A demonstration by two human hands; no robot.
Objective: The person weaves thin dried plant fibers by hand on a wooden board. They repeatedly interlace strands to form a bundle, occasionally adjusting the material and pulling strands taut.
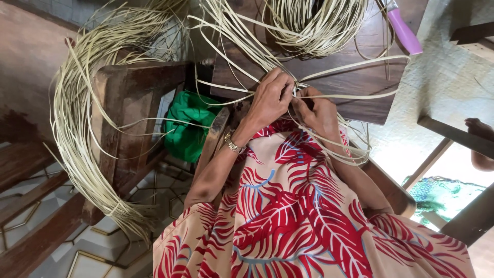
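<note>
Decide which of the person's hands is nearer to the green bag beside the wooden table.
Left. The left hand works the cane strips just up and right of the green bag; the right hand lies beyond it, further from the bag.

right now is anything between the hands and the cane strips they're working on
Nothing visible. The left hand and right hand both rest directly on the pale cane strips where they cross, fingers pinching them. Loose strands fan out over the wooden table around the hands, not between them and the crossing.
</note>
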